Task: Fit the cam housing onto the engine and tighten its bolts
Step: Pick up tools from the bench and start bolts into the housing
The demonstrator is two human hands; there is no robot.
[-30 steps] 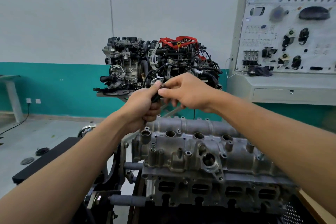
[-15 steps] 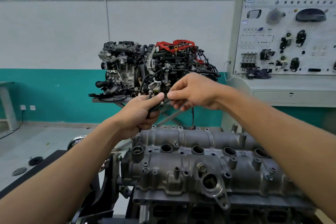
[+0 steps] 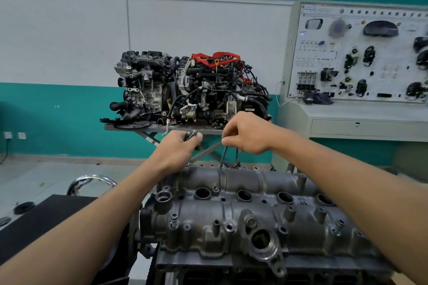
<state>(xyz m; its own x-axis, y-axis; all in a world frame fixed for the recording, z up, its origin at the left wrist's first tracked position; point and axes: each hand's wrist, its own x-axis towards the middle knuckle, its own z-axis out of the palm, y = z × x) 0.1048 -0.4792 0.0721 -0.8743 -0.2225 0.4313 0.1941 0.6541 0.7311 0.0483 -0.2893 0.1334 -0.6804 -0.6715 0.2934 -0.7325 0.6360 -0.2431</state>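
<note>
The grey cast cam housing [image 3: 243,222] sits on top of the engine, filling the lower middle of the view, with a row of round plug holes along its top. My left hand [image 3: 178,148] is closed on a bundle of dark bolts [image 3: 191,134] whose heads stick out above my fingers. My right hand [image 3: 247,133] pinches a single long bolt [image 3: 223,156] that hangs tip down, reaching the far edge of the housing. Both hands hover above the housing's far rim.
Two complete engines [image 3: 190,88] stand on a scissor-lift table [image 3: 162,127] ahead. A training panel with car parts [image 3: 361,53] stands on a grey console at the right. A black surface [image 3: 46,217] lies at the lower left, with a chrome ring [image 3: 92,180] beyond it.
My hands have come apart. The right hand has drawn one bolt out of the bundle and brought it down toward the housing's far edge. The camera has tilted upward a little.
</note>
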